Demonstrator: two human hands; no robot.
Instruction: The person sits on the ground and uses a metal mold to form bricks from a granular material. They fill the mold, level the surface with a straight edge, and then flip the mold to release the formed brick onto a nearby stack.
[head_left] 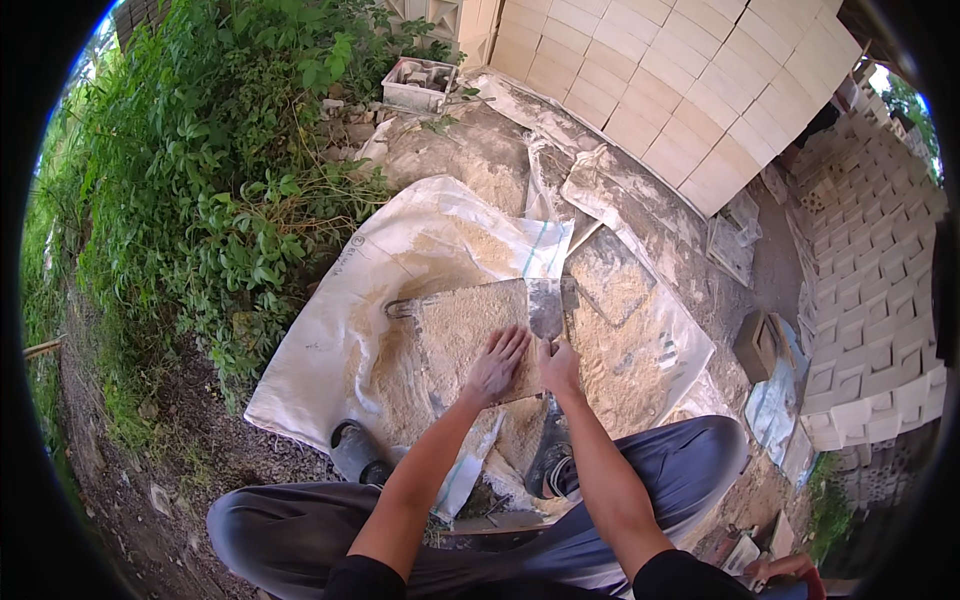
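Between my feet lies a flat rectangular board or mould (455, 325) covered with pale, sandy powder, with a loop handle (398, 309) at its far left corner. My left hand (497, 366) rests flat on the powder, its fingers stretched out. Just to its right, my right hand (559, 367) is closed round the handle of a scraper. The wide grey metal blade of this scraper (545, 310) points away from me over the board's right side. My fingers hide most of the scraper's handle. A white woven sack (318, 345), strewn with the same powder, spreads under the board.
Leafy plants (240, 200) crowd the left side. A white crate (418, 88) stands at the back. Stacked pale tiles (665, 85) form a wall at the far right, with patterned blocks (870, 290) beyond. Another person's hand (785, 567) shows at the lower right.
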